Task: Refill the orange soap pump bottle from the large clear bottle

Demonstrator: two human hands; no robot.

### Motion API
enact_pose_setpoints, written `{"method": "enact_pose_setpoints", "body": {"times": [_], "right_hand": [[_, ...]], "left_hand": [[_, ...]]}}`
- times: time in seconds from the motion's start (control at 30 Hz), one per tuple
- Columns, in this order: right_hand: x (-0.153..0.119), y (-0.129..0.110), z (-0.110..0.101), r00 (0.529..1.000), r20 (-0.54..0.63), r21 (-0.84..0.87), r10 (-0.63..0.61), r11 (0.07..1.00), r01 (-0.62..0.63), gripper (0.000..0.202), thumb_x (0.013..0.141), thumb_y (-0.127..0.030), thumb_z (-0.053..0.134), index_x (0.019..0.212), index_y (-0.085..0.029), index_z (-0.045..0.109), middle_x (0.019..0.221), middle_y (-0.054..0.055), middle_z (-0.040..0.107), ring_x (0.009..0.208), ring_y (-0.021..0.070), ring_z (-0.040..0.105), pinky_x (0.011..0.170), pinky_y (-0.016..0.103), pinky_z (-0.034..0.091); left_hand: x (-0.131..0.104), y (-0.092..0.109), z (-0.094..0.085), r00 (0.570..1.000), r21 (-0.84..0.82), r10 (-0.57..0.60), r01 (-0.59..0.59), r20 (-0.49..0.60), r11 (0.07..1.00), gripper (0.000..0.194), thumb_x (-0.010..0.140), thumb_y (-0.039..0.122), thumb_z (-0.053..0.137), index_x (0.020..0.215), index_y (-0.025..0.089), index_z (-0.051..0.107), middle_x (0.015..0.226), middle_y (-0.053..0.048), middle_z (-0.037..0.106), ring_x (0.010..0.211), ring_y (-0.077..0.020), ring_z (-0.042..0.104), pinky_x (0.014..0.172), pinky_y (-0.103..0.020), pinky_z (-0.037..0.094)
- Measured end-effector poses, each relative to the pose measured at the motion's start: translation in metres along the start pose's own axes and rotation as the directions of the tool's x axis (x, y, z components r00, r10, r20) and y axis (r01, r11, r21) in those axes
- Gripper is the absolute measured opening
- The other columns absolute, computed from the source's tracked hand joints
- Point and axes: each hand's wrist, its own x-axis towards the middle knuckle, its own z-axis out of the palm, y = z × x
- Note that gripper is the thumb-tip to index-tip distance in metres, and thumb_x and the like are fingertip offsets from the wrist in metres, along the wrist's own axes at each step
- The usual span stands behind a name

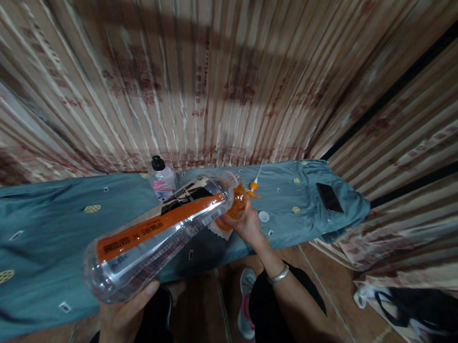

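My left hand point(127, 310) is closed around the base of a large clear plastic bottle point(159, 229) with an orange and black label. The bottle is tilted, its neck pointing up and right toward the mouth of a smaller orange bottle point(238, 202). My right hand point(245, 221) grips that orange bottle, and the two necks meet or overlap. Whether liquid flows between them I cannot tell. Just behind lies an orange pump top point(253, 186) with a pale tube. A white round cap point(264, 216) rests right of my right hand. A scrap of paper point(221, 230) shows under the orange bottle.
A teal patterned cloth point(54, 238) covers the long narrow surface. On it stand a clear bottle with a black cap point(162, 180) and a dark phone point(329, 198). Pleated curtains point(219, 78) hang behind. A black bag point(425, 318) sits at the lower right.
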Motion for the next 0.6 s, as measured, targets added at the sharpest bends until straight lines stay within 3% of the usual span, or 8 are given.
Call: {"method": "enact_pose_setpoints", "body": {"times": [0.23, 0.47, 0.6], "right_hand": [[0.0002, 0.0001, -0.0006, 1.000, 0.001, 0.000, -0.015, 1.000, 0.015, 0.071, 0.071, -0.040, 0.098, 0.132, -0.027, 0.064, 0.118, 0.008, 0.086, 0.111, 0.0353, 0.084, 0.095, 0.047, 0.069], [0.0003, -0.0004, -0.0009, 1.000, 0.008, -0.001, -0.016, 1.000, 0.016, 0.068, 0.072, -0.037, 0.098, 0.131, -0.028, 0.065, 0.117, 0.008, 0.087, 0.115, 0.0357, 0.084, 0.097, 0.047, 0.069], [0.0004, -0.0020, -0.0014, 1.000, 0.021, 0.007, -0.013, 1.000, 0.013, 0.066, 0.072, -0.037, 0.098, 0.128, -0.027, 0.065, 0.118, 0.009, 0.086, 0.115, 0.0363, 0.084, 0.099, 0.049, 0.069]], "left_hand": [[-0.0006, 0.0009, 0.0010, 1.000, -0.017, 0.015, -0.015, 0.000, 1.000, 0.050, 0.056, 0.029, 0.107, 0.100, 0.027, 0.083, 0.098, 0.000, 0.085, 0.095, -0.0233, 0.082, 0.096, -0.027, 0.065], [-0.0001, 0.0039, 0.0053, 1.000, -0.065, 0.025, -0.025, 0.008, 0.998, 0.067, 0.054, 0.025, 0.108, 0.116, 0.030, 0.082, 0.101, 0.002, 0.086, 0.089, -0.0217, 0.082, 0.093, -0.028, 0.066], [-0.0026, 0.0070, 0.0087, 0.999, -0.076, 0.040, -0.041, -0.016, 0.996, 0.065, 0.056, 0.023, 0.107, 0.116, 0.031, 0.082, 0.101, 0.003, 0.085, 0.087, -0.0204, 0.081, 0.092, -0.027, 0.066]]}}
